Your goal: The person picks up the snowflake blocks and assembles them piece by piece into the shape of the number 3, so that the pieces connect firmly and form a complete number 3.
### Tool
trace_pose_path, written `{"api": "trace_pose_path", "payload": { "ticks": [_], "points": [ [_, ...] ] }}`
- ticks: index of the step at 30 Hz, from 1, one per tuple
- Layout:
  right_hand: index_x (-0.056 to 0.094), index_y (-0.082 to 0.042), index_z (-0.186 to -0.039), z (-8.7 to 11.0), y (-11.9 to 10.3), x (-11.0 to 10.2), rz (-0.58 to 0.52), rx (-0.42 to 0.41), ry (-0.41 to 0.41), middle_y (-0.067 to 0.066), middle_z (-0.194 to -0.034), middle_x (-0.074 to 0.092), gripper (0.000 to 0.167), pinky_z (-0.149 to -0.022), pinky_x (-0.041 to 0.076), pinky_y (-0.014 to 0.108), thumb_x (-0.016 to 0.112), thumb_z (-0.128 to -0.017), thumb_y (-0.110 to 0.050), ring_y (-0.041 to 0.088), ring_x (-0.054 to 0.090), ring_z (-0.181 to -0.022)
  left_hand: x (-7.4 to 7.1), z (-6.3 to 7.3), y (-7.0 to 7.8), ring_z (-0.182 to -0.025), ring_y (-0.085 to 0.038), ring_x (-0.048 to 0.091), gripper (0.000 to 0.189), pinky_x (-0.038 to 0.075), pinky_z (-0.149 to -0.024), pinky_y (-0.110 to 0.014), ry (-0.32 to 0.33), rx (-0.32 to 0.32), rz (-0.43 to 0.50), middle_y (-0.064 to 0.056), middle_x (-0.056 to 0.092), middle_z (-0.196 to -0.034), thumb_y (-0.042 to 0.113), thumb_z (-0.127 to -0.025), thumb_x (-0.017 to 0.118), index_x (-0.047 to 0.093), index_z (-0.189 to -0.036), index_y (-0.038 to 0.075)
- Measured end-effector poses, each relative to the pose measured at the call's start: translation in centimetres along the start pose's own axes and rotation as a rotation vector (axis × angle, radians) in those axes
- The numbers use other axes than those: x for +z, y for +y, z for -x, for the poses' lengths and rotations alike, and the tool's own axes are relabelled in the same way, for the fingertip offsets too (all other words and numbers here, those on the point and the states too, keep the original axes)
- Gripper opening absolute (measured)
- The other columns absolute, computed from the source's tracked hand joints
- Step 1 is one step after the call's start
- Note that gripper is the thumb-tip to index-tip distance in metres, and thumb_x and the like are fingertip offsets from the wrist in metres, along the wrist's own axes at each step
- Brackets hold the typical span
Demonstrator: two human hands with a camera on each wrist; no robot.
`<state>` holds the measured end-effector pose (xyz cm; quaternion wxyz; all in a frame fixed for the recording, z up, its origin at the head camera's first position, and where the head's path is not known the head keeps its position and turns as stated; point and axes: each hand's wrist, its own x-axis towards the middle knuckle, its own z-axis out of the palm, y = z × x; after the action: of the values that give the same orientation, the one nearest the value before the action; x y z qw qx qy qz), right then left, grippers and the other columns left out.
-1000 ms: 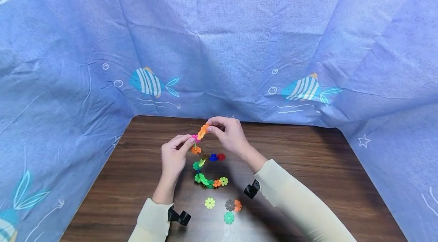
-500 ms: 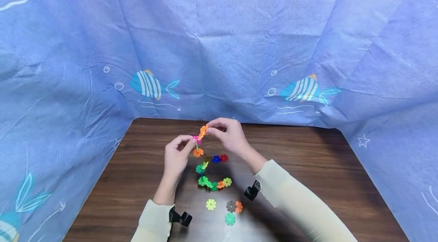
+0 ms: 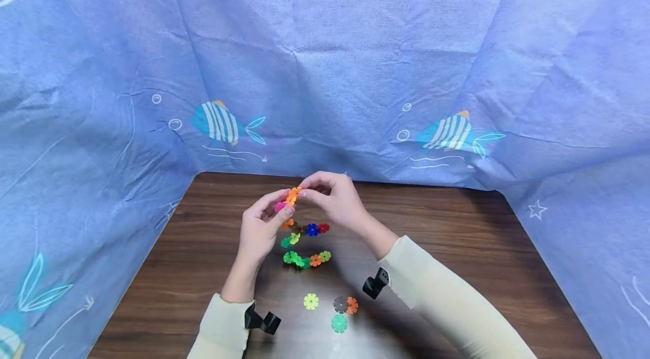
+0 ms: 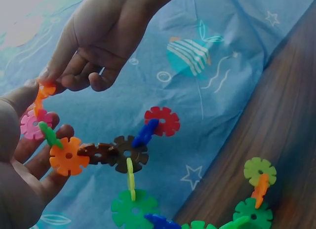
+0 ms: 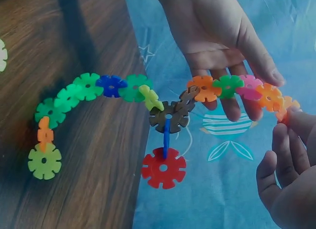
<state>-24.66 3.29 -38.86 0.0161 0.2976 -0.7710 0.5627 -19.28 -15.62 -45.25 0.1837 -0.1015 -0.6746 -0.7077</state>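
A chain of slotted flower-shaped plastic discs (image 5: 136, 88) hangs between both hands, over the table. My right hand (image 3: 337, 201) pinches the orange disc (image 4: 47, 89) at its upper end between thumb and forefinger. Just beside it, my left hand (image 3: 259, 229) holds the chain near the pink disc (image 5: 249, 86), its thumb in front and its fingers behind. Below, the chain runs through orange and brown discs (image 4: 127, 154). A short branch there ends in a red disc (image 5: 164, 167). Green and blue links curve away to a yellow-green disc (image 5: 44, 161) at the other end.
On the wooden table (image 3: 457, 268) near the front lie a loose yellow-green disc (image 3: 311, 301), a grey disc (image 3: 341, 305), an orange disc (image 3: 351, 305) and a green disc (image 3: 339, 323). A blue fish-print cloth (image 3: 335, 82) surrounds the table's back and sides.
The right hand has shifted slightly left with the chain's orange end. The left hand's grip has moved up from the pink disc toward the orange ones, and the hanging chain has swung left.
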Motion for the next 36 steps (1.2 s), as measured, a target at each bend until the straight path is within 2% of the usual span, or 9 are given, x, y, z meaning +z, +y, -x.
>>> {"api": "trace_pose_path", "payload": {
  "ticks": [3, 7, 12, 17, 20, 23, 28, 31, 36],
  "points": [
    [0.078, -0.013, -0.101, 0.3, 0.0, -0.1, 0.005, -0.005, -0.013, 0.0, -0.095, 0.077, 0.011, -0.067, 0.058, 0.029, 0.078, -0.093, -0.02, 0.027, 0.07, -0.079, -0.1, 0.1, 0.1, -0.085, -0.011, 0.068, 0.034, 0.06, -0.074, -0.021, 0.012, 0.018, -0.029, -0.009, 0.074, -0.107, -0.003, -0.089, 0.076, 0.071, -0.123, -0.002],
    [0.077, -0.014, -0.107, 1.5, 0.5, -1.3, 0.061, -0.002, 0.004, -0.001, -0.098, 0.077, 0.019, -0.07, 0.059, 0.031, 0.081, -0.091, -0.022, 0.02, 0.07, -0.081, -0.1, 0.1, 0.1, -0.081, -0.01, 0.069, 0.031, 0.059, -0.07, -0.02, 0.067, 0.026, -0.04, -0.02, 0.075, -0.102, -0.004, -0.088, 0.077, 0.073, -0.119, -0.003],
    [0.076, -0.017, -0.108, 5.2, 2.3, -3.8, 0.137, 0.026, -0.018, -0.002, -0.095, 0.075, 0.021, -0.067, 0.059, 0.031, 0.081, -0.089, -0.022, 0.021, 0.069, -0.078, -0.1, 0.2, 0.0, -0.079, -0.008, 0.071, 0.029, 0.059, -0.071, -0.02, 0.129, 0.011, -0.03, -0.028, 0.074, -0.099, -0.003, -0.088, 0.077, 0.074, -0.117, -0.003],
    [0.075, -0.018, -0.103, 10.7, 5.7, -4.5, 0.198, 0.068, -0.162, -0.008, -0.091, 0.073, 0.015, -0.069, 0.059, 0.029, 0.08, -0.089, -0.022, 0.01, 0.066, -0.078, -0.1, 0.2, 0.0, -0.082, -0.009, 0.073, 0.028, 0.06, -0.073, -0.022, 0.14, 0.005, -0.015, -0.023, 0.076, -0.097, -0.001, -0.089, 0.077, 0.075, -0.117, -0.001],
    [0.076, -0.016, -0.099, 13.6, 7.5, -3.8, 0.227, 0.109, -0.263, -0.011, -0.087, 0.072, 0.012, -0.07, 0.058, 0.025, 0.08, -0.089, -0.021, 0.003, 0.064, -0.077, -0.2, 0.2, 0.1, -0.08, -0.009, 0.073, 0.028, 0.06, -0.071, -0.021, 0.156, 0.004, -0.04, -0.018, 0.077, -0.094, 0.001, -0.088, 0.079, 0.076, -0.116, 0.0],
    [0.076, -0.014, -0.096, 15.6, 9.0, -2.9, 0.268, 0.118, -0.321, -0.012, -0.085, 0.071, 0.011, -0.069, 0.056, 0.022, 0.081, -0.088, -0.019, -0.001, 0.062, -0.075, -0.2, 0.3, 0.1, -0.077, -0.008, 0.072, 0.029, 0.058, -0.067, -0.02, 0.175, 0.005, -0.073, -0.016, 0.077, -0.092, 0.003, -0.087, 0.08, 0.077, -0.116, 0.002],
    [0.077, -0.018, -0.097, 16.9, 9.9, -1.5, 0.385, 0.111, -0.376, -0.013, -0.089, 0.069, 0.016, -0.071, 0.053, 0.019, 0.085, -0.085, -0.024, -0.002, 0.059, -0.077, -0.3, 0.4, 0.3, -0.071, -0.01, 0.066, 0.026, 0.052, -0.058, -0.019, 0.191, -0.006, -0.115, -0.014, 0.078, -0.091, 0.006, -0.088, 0.081, 0.078, -0.114, 0.006],
    [0.078, -0.019, -0.101, 17.1, 10.0, -1.1, 0.454, 0.104, -0.402, -0.012, -0.088, 0.067, 0.023, -0.068, 0.049, 0.017, 0.086, -0.083, -0.029, -0.002, 0.056, -0.075, -0.2, 0.4, 0.3, -0.069, -0.011, 0.063, 0.024, 0.048, -0.054, -0.019, 0.2, -0.012, -0.118, -0.008, 0.079, -0.089, 0.003, -0.089, 0.08, 0.079, -0.112, 0.006],
    [0.079, -0.021, -0.102, 17.4, 10.2, -0.9, 0.511, 0.092, -0.391, -0.014, -0.087, 0.063, 0.027, -0.066, 0.046, 0.016, 0.088, -0.08, -0.033, -0.002, 0.053, -0.073, 0.0, 0.3, 0.3, -0.07, -0.009, 0.066, 0.024, 0.05, -0.055, -0.019, 0.195, -0.003, -0.089, -0.006, 0.079, -0.088, 0.0, -0.088, 0.079, 0.078, -0.111, 0.003]
  ]
}}
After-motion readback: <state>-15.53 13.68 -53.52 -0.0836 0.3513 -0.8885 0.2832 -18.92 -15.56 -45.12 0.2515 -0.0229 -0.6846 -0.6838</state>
